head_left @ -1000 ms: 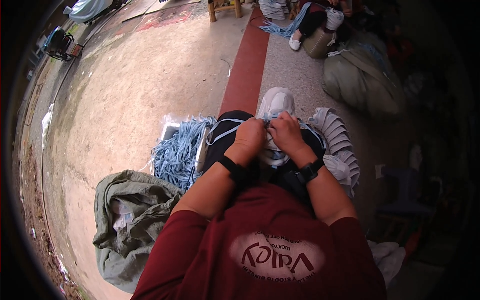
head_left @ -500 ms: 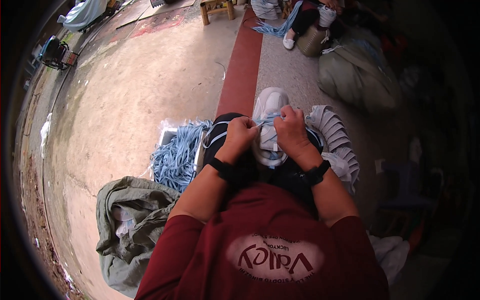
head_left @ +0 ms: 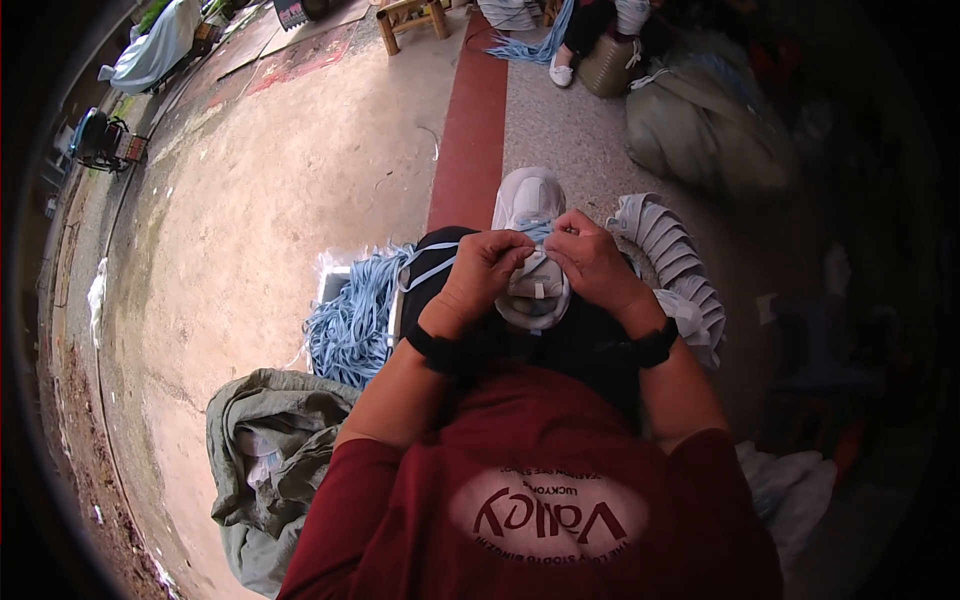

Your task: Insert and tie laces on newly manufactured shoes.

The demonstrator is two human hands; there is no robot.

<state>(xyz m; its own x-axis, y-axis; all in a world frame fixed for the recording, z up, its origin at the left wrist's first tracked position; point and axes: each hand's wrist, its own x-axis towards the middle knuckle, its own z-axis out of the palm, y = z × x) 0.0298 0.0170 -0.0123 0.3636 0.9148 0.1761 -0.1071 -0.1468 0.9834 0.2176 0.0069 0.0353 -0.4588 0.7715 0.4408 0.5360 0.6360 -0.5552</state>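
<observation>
A white shoe (head_left: 527, 190) rests between my knees, its toe pointing away from me and light-blue lacing across its upper. Over the lacing my hands almost meet. My left hand (head_left: 482, 270) is closed in a pinch, and a light-blue shoelace (head_left: 432, 273) trails out beside it across my dark trouser leg. My right hand (head_left: 592, 262) pinches at the lacing from the other side, with its fingertips curled down. The bit of lace between the fingertips is mostly covered by the fingers.
At my left stands a white box (head_left: 331, 284) heaped with blue laces (head_left: 358, 320), near a green cloth sack (head_left: 262, 400). A curved row of stacked pale shoe pieces (head_left: 672, 255) lies at my right. Ahead are a large sack (head_left: 700, 130), a seated person's white shoe (head_left: 561, 72) and a wooden stool (head_left: 412, 22).
My hands have drawn closer together over the shoe, the left moving right. The blue strand stretched between them no longer shows as clearly. The whole view has shifted slightly.
</observation>
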